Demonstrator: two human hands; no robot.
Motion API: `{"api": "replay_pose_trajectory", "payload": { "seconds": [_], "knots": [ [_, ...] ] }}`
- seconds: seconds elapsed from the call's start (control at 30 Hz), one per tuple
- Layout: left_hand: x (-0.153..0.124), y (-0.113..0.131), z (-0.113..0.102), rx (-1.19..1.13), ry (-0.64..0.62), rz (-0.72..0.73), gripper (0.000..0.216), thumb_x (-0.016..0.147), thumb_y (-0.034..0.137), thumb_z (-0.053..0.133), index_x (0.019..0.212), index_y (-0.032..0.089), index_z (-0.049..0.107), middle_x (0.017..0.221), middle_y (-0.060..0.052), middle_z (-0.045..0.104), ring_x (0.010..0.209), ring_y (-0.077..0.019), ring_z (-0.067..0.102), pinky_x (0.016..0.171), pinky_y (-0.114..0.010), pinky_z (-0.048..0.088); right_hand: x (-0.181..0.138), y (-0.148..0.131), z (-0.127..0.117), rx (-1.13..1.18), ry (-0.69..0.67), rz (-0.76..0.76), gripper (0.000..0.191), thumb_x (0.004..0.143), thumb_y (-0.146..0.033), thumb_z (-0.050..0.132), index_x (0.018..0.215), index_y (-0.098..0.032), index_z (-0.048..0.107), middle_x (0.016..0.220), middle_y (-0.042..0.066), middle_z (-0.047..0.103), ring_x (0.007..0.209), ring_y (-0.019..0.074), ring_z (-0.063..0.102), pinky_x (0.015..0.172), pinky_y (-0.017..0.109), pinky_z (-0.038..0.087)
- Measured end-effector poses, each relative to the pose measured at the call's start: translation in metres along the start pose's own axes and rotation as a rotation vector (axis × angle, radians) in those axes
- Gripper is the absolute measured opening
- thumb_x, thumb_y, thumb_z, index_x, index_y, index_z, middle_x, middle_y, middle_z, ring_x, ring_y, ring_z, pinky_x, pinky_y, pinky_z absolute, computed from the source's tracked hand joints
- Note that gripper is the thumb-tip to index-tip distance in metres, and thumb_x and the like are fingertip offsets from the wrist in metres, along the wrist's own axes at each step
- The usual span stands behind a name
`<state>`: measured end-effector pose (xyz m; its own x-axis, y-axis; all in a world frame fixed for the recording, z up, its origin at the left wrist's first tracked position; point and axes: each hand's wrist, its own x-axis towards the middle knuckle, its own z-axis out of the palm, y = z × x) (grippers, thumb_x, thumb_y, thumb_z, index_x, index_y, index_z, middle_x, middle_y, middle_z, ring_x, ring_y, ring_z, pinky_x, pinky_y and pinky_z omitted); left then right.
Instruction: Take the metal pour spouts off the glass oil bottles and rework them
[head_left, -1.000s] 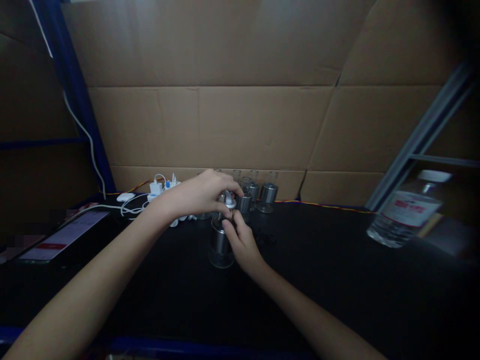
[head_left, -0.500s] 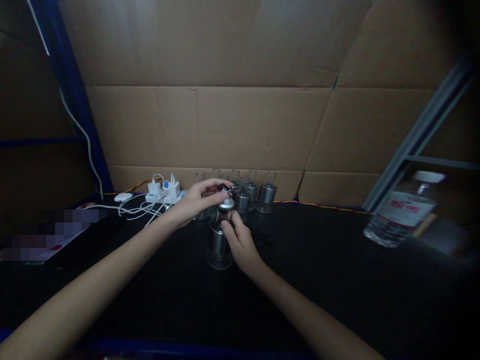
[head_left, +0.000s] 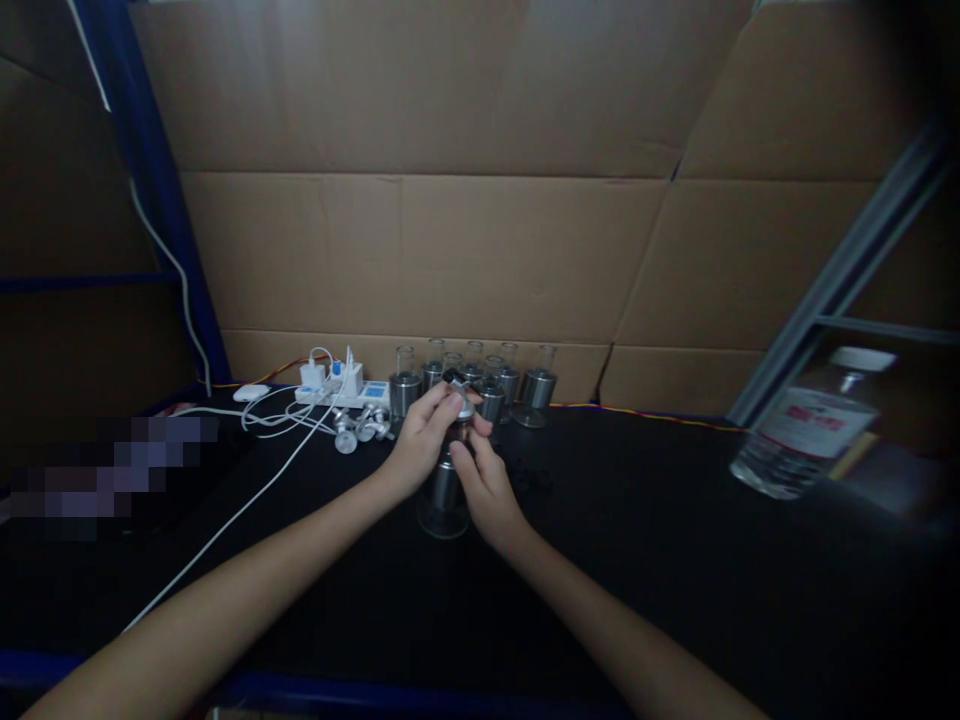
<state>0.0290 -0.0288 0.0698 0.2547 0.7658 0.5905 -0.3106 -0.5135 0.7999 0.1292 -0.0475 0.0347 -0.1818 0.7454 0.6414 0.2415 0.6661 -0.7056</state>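
A glass bottle with a shiny metal sleeve (head_left: 444, 512) stands upright on the black tabletop in front of me. My right hand (head_left: 489, 488) is wrapped round its neck from the right. On the mouth sits a silver cap with a black top part (head_left: 463, 404), and my left hand (head_left: 420, 438) grips it, its fingers closed around the far side. Part of the cap and the neck are hidden by my fingers. Several similar silver cap pieces (head_left: 346, 440) lie to the left of my left hand.
Several more sleeved glass bottles (head_left: 538, 388) stand behind my hands. Small dark pieces (head_left: 532, 475) lie to the right. A white power strip (head_left: 373, 392) with cables is at the back left. A large clear labelled bottle (head_left: 814, 425) stands at the right, and a cardboard wall (head_left: 420, 250) closes the back.
My left hand has moved right and lower around the cap, its fingers wrapping further over it. My right hand keeps its hold on the bottle. The loose cap pieces at left are now uncovered.
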Motion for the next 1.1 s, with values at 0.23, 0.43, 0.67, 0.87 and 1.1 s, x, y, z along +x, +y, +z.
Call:
{"api": "replay_pose_trajectory", "payload": {
  "seconds": [0.23, 0.43, 0.67, 0.87, 1.1],
  "knots": [
    [0.0005, -0.0019, -0.0011, -0.014, -0.007, 0.034, 0.025, 0.08, 0.037, 0.043, 0.086, 0.015, 0.051, 0.064, -0.001, 0.059, 0.067, -0.0163, 0.06, 0.061, -0.026, 0.045, -0.0012, 0.001, 0.002, 0.038, 0.011, -0.01, 0.04, 0.083, -0.028, 0.036, 0.122, -0.017, 0.035, 0.117, 0.006, 0.047, 0.11, 0.0156, 0.041, 0.092, 0.028, 0.031],
    [0.0009, -0.0055, -0.0025, -0.018, -0.008, 0.066, 0.027, 0.079, 0.038, 0.043, 0.084, 0.013, 0.051, 0.063, -0.002, 0.058, 0.066, -0.0159, 0.06, 0.062, -0.026, 0.046, -0.0031, 0.0029, 0.0034, 0.036, 0.013, -0.005, 0.039, 0.083, -0.03, 0.035, 0.121, -0.018, 0.035, 0.112, 0.005, 0.049, 0.107, 0.0163, 0.043, 0.09, 0.028, 0.034],
    [-0.0004, -0.0051, -0.0018, -0.007, -0.003, 0.069, 0.025, 0.078, 0.037, 0.045, 0.085, 0.014, 0.05, 0.064, 0.0, 0.056, 0.067, -0.015, 0.059, 0.063, -0.026, 0.046, -0.0026, 0.0021, 0.0036, 0.041, 0.009, 0.0, 0.036, 0.083, -0.031, 0.034, 0.116, -0.018, 0.038, 0.105, 0.005, 0.051, 0.102, 0.0165, 0.046, 0.087, 0.027, 0.036],
    [-0.0002, -0.0052, -0.0016, -0.019, -0.02, 0.104, 0.023, 0.079, 0.036, 0.044, 0.083, 0.014, 0.049, 0.061, 0.002, 0.051, 0.066, -0.0145, 0.058, 0.064, -0.027, 0.046, -0.0024, 0.0018, 0.0038, 0.049, 0.002, 0.012, 0.034, 0.083, -0.031, 0.034, 0.114, -0.018, 0.039, 0.102, 0.005, 0.052, 0.101, 0.017, 0.046, 0.085, 0.028, 0.037],
    [0.0, -0.0059, -0.0018, -0.01, -0.007, 0.105, 0.025, 0.08, 0.036, 0.042, 0.084, 0.013, 0.05, 0.06, 0.002, 0.051, 0.064, -0.0143, 0.058, 0.063, -0.027, 0.045, -0.0041, 0.0068, 0.003, 0.058, -0.001, -0.004, 0.033, 0.082, -0.032, 0.036, 0.112, -0.019, 0.04, 0.1, 0.004, 0.051, 0.095, 0.0162, 0.048, 0.082, 0.028, 0.039]
  ]
}}
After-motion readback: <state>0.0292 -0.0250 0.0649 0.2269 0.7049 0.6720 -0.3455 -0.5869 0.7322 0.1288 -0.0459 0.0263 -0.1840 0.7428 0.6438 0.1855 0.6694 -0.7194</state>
